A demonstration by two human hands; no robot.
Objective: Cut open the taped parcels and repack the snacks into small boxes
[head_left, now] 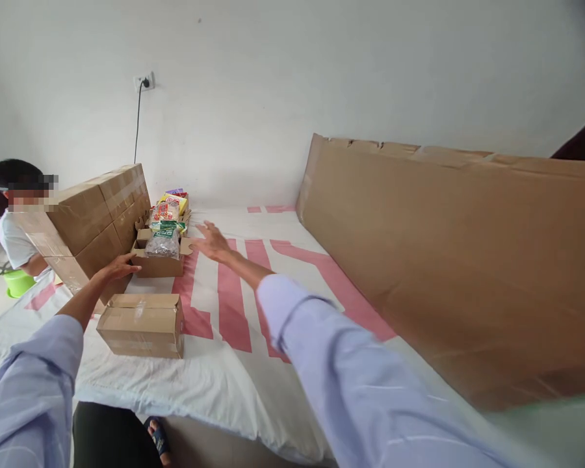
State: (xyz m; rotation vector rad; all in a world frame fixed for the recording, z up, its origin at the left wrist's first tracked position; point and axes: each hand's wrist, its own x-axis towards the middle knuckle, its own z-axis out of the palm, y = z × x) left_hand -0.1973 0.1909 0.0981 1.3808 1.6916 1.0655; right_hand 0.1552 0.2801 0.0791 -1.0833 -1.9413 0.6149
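My left hand point(120, 267) is at the left front corner of an open cardboard box point(158, 268), fingers stretched out; whether it touches the box I cannot tell. My right hand point(211, 242) is open on the box's other side, its fingers spread near the raised right flap point(186, 246). Inside the box lies a clear plastic packet point(163, 245) with a green and white label, its contents grey-brown. Behind it are more packets, among them a red and white one point(166, 210). Neither hand holds anything that I can see.
A closed taped box point(139, 325) sits nearer me. Stacked taped boxes point(92, 214) form a wall on the left, with a person point(17, 231) beyond. A large cardboard sheet point(448, 260) stands along the right. Red strips mark the white table cover point(244, 383).
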